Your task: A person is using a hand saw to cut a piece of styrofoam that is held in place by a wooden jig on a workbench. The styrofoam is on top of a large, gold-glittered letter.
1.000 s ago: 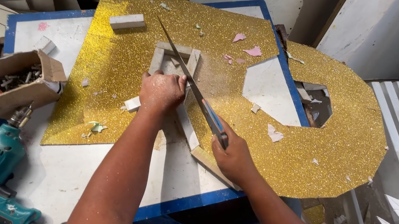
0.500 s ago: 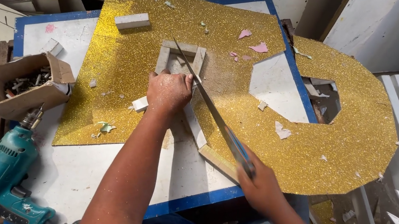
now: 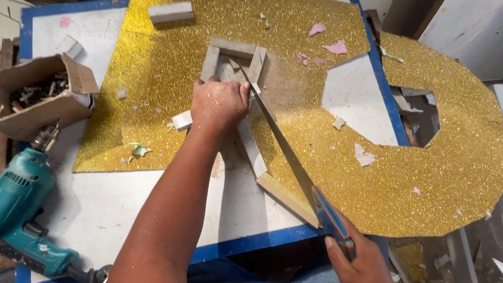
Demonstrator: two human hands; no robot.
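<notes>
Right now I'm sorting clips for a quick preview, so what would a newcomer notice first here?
The big gold glitter sheet spreads across the blue-edged work table and hangs past its right side. At the centre, the left hand presses down a small wooden frame while the right hand, near the bottom edge, holds a handsaw slanting toward that frame. A teal power drill lies at the left.

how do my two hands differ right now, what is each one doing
The left hand lies flat, palm down, pressing on the wooden frame piece over the gold glitter sheet. The right hand is closed in a fist round the handle of the handsaw. The left is far out over the table; the right sits near its edge, close to the body. Both are bare.
</notes>
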